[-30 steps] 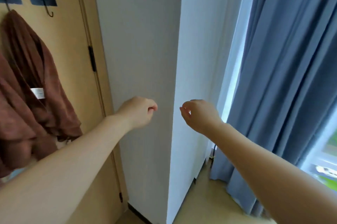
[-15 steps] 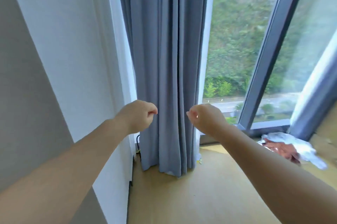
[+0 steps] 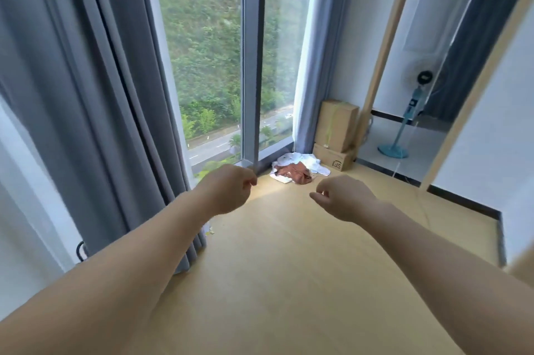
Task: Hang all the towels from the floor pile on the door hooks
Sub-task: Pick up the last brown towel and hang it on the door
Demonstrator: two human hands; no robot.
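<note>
Both bare arms are reaching forward over the pale wooden floor (image 3: pixel 289 262), and neither hand is holding anything. The left hand (image 3: pixel 228 190) is hovering with its fingers (image 3: pixel 249 180) clenched into a loose fist, and the right hand (image 3: pixel 345 200) is matching it, its fingers curling inward on nothing. The towel pile (image 3: pixel 299 171) is lying at the far edge of the floor, against the foot of the window (image 3: pixel 202 51), as a rumpled heap of white cloth with a rust-brown towel on top. It is sitting beyond both hands, well apart from them. Just beside the pile, in the far right corner of the floor, two cardboard boxes (image 3: pixel 336 126) are standing stacked, the upper one upright on the lower. A grey curtain (image 3: pixel 86 94) is hanging at the left of the glass, reaching down to the floor's left edge. A teal pedestal fan (image 3: pixel 403 135) is showing inside a wood-framed panel at the right. Whether that panel is a doorway or a mirror cannot be told.
</note>
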